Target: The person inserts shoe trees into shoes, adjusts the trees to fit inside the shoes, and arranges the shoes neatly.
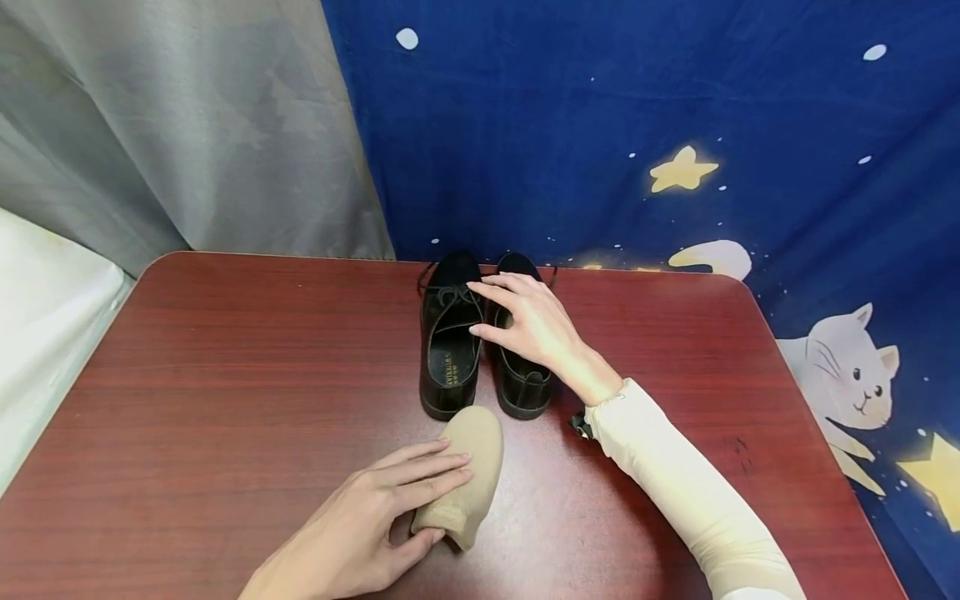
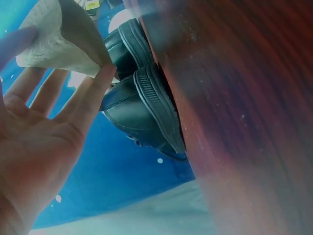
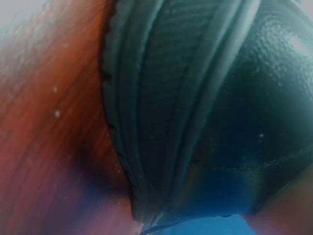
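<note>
A beige, rounded shoe insert point(image 1: 478, 454), hollow at its near end, is gripped by my left hand point(image 1: 382, 500). The fingers lie across its top and the thumb is at the open end. In the left wrist view the insert point(image 2: 68, 36) shows thin, rough-looking walls. A pair of black lace-up shoes stands with toes toward the back edge: the left shoe point(image 1: 452, 333) and the right shoe point(image 1: 523, 392). Over the right shoe my right hand point(image 1: 532, 321) reaches with fingers spread, thumb and forefinger apart near the laces, partly hiding it. The right wrist view shows a shoe's sole edge point(image 3: 166, 98) close up.
The reddish-brown wooden table point(image 1: 247, 375) ends just behind the shoe toes. Behind it hang a grey curtain point(image 1: 225, 125) and a blue one point(image 1: 540, 125) with stars and a cat. A white surface point(image 1: 45, 317) lies beyond the left edge.
</note>
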